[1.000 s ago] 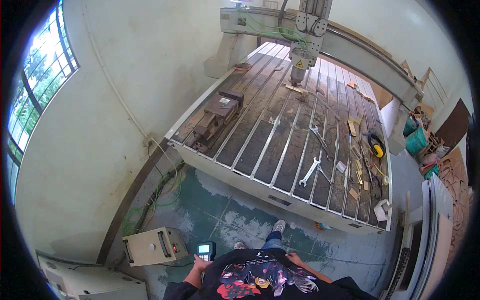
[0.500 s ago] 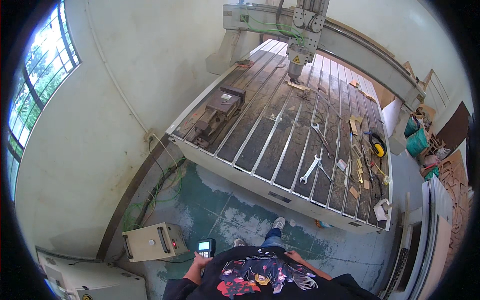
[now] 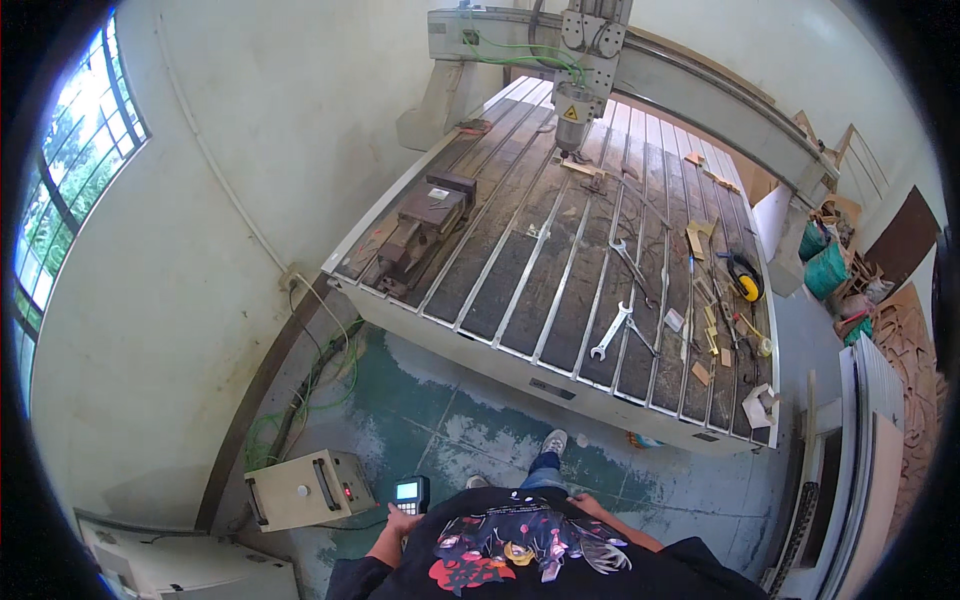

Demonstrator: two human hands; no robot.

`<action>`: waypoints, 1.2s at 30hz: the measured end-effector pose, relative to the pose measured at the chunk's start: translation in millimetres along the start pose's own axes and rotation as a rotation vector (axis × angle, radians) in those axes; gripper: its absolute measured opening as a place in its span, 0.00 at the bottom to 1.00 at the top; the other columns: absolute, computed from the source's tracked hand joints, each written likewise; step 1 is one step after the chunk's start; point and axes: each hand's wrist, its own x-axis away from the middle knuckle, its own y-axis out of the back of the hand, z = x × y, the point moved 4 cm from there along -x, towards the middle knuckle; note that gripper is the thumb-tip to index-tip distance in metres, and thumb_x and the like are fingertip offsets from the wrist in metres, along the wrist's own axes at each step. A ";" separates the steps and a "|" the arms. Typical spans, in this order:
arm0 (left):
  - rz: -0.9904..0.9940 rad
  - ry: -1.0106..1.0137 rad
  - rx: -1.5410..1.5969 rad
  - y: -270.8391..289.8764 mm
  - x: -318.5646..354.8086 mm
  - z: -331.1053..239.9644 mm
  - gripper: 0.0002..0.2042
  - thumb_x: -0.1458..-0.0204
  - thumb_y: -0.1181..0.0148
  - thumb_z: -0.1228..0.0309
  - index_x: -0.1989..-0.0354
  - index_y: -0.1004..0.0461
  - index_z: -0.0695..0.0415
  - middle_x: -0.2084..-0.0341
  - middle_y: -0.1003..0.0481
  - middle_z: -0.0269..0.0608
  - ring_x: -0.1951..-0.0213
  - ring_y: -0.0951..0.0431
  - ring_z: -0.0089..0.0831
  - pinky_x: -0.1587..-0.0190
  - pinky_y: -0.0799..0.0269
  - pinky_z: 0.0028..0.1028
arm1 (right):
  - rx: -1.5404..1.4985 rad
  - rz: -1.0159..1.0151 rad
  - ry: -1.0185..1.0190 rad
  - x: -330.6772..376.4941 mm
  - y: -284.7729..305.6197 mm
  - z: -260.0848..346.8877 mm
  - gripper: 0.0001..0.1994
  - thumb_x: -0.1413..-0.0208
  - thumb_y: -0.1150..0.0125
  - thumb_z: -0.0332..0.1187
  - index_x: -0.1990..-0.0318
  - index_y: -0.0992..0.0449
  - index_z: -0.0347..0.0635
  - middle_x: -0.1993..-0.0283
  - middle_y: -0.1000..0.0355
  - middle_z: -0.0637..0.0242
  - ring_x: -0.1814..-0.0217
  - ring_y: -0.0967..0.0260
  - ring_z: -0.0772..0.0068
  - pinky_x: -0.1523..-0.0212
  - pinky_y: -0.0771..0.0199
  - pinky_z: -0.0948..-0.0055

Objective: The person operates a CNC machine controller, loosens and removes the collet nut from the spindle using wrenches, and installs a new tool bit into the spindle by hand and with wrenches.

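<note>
So the step in hand looks to be working the handheld controller (image 3: 410, 495), screen lit, held low on the left by the person's hip, out in front of the beige box (image 3: 318, 490) with the red light. The next move, I'd say, calls for a steady hold and a finger free for the keys, plus an eye on the spindle (image 3: 571, 120) over the slotted table (image 3: 450, 332). Grip-wise, the left hand (image 3: 399, 524) is closed around the controller's lower side, opened only as wide as its body. The right hand (image 3: 588, 505) is down by the shirt (image 3: 525, 550) hem; can't tell whether it's pinching fabric or just resting there.
</note>
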 end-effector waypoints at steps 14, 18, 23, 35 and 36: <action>-0.066 -0.053 0.009 2.4 5.1 -14.5 0.66 0.85 0.29 0.45 0.40 0.69 0.68 0.45 0.46 0.63 0.43 0.42 0.48 0.43 0.42 0.33 | 0.062 0.034 0.198 -34.8 -0.6 -5.0 0.26 0.51 0.50 0.53 0.69 0.26 0.32 0.75 0.29 0.55 0.72 0.31 0.63 0.69 0.34 0.65; -0.031 -0.025 0.002 -10.5 -13.7 2.4 0.66 0.82 0.30 0.46 0.40 0.71 0.66 0.43 0.51 0.63 0.41 0.46 0.48 0.41 0.46 0.34 | 0.137 0.095 0.311 -76.5 4.7 37.2 0.25 0.51 0.49 0.53 0.69 0.26 0.33 0.75 0.29 0.55 0.72 0.31 0.63 0.69 0.34 0.65; -0.031 0.011 0.047 -13.5 -7.6 5.1 0.66 0.81 0.30 0.47 0.39 0.73 0.62 0.42 0.52 0.60 0.41 0.46 0.47 0.42 0.47 0.36 | 0.190 0.125 0.406 -110.4 13.0 69.4 0.25 0.51 0.49 0.52 0.69 0.26 0.33 0.75 0.29 0.55 0.72 0.31 0.63 0.69 0.34 0.65; -0.025 0.043 0.072 -15.6 -8.3 4.0 0.66 0.82 0.29 0.46 0.39 0.72 0.63 0.44 0.49 0.59 0.43 0.44 0.47 0.43 0.45 0.36 | 0.214 0.173 0.525 -149.5 12.0 122.2 0.24 0.51 0.48 0.51 0.69 0.26 0.33 0.75 0.29 0.55 0.72 0.30 0.63 0.70 0.34 0.65; -0.043 0.021 0.068 -15.5 -7.0 3.4 0.64 0.82 0.29 0.45 0.41 0.68 0.66 0.45 0.47 0.61 0.43 0.43 0.48 0.43 0.45 0.37 | 0.211 0.176 0.529 -151.0 9.9 123.2 0.24 0.51 0.48 0.51 0.69 0.26 0.33 0.75 0.29 0.55 0.72 0.30 0.63 0.70 0.34 0.65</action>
